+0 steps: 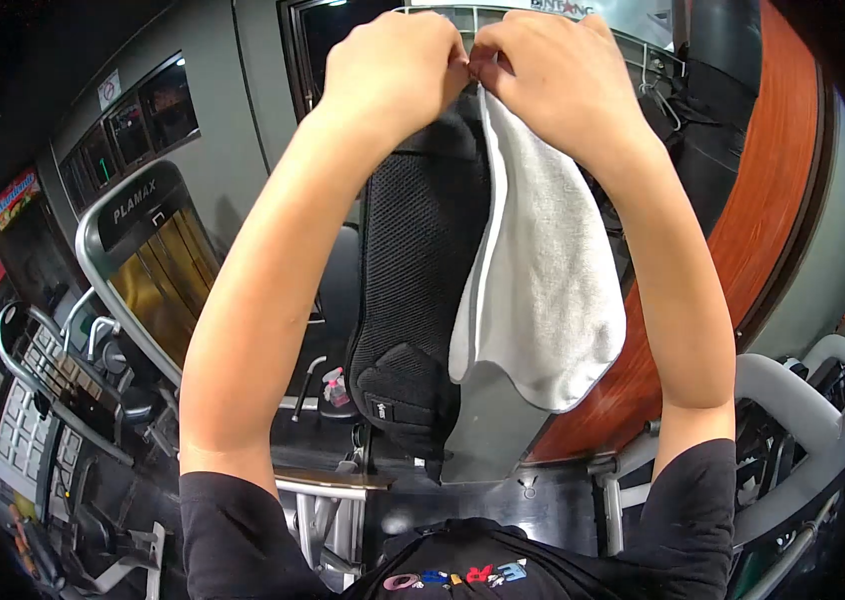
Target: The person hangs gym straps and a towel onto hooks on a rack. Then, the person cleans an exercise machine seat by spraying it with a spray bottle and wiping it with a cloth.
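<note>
Both my arms reach up and forward, and the hands meet at the top of the view. My left hand is closed in a pinch, and its fingertips touch those of my right hand; what they grip is hidden. With thumb and fingers pressed together, my right hand pinches the top corner of a white towel. The towel hangs down in loose folds. Beside it on the left hangs a black mesh padded belt, its upper end near my left hand. Whether a hand supports the belt cannot be seen.
Behind the hands is a wire rack with a white hanger. A curved wooden panel runs down the right. Gym machines stand around, including a weight stack tower at left and a grey padded frame at right.
</note>
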{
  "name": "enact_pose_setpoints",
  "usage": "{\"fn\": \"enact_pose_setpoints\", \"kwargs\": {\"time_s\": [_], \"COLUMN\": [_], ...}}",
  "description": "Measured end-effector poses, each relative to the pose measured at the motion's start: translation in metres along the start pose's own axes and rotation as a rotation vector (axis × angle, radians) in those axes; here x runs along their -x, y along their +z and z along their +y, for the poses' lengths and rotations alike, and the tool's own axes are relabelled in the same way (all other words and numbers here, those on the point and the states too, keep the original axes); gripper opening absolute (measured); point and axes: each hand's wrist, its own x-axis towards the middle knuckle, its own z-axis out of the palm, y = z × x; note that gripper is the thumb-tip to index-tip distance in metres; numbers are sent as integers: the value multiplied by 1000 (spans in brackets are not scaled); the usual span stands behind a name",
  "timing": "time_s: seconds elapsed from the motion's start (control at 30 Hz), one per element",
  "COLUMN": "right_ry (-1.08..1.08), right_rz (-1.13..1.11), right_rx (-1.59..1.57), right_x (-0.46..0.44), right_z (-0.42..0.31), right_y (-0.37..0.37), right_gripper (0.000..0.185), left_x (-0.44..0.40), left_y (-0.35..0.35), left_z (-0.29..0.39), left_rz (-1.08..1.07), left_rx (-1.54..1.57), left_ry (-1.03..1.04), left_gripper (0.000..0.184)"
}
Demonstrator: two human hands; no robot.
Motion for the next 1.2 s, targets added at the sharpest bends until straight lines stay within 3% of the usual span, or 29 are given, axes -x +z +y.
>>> {"fn": "enact_pose_setpoints", "kwargs": {"time_s": [0.1,0.13,0.27,0.33,0.37,0.4,0.47,0.53,0.6,0.67,0.8,0.87,0.93,1.03,1.17,1.2], "right_ry": [179,-21,191,-49,-67,-84,185,403,402,390,364,265,-4,-208,-504,-592], "right_rz": [-182,86,138,-7,-20,-40,-17,-144,-407,-628,-780,-828,-713,-663,-530,-602], "right_rx": [-336,-336,-967,-1195,-1397,-1605,-1830,-1906,-1903,-1913,-1884,-1858,-1700,-1595,-1559,-1521], "right_x": [0,10,72,117,133,150,187,209,213,209,192,182,172,161,161,160], "right_z": [-16,-22,-87,-119,-140,-161,-216,-269,-306,-336,-412,-455,-500,-569,-660,-679], "right_y": [-18,-13,-30,-36,-34,-29,-13,3,11,19,37,48,63,74,71,66], "right_gripper": [17,16,16,16,15,15,13,12,7,6,9,9,11,16,14,15], "left_x": [26,39,134,203,236,268,345,402,454,488,544,570,601,672,748,767], "left_y": [-33,-26,-30,-38,-39,-37,-11,-4,-6,-19,-46,-57,-65,-62,-54,-51], "left_z": [3,-5,-11,-16,-23,-24,-23,-19,-14,-16,-44,-60,-73,-84,-76,-73], "left_rz": [37,86,173,43,-55,-106,-151,-255,-243,-216,-171,-118,-48,134,363,405], "left_rx": [304,344,567,602,644,812,1015,1019,1006,954,792,672,559,434,417,405], "left_ry": [-24,21,132,184,231,119,-244,-557,-772,-923,-1118,-1169,-1347,-1560,-1788,-1879], "left_gripper": [18,17,11,11,10,9,7,8,10,12,15,12,11,12,14,14]}}
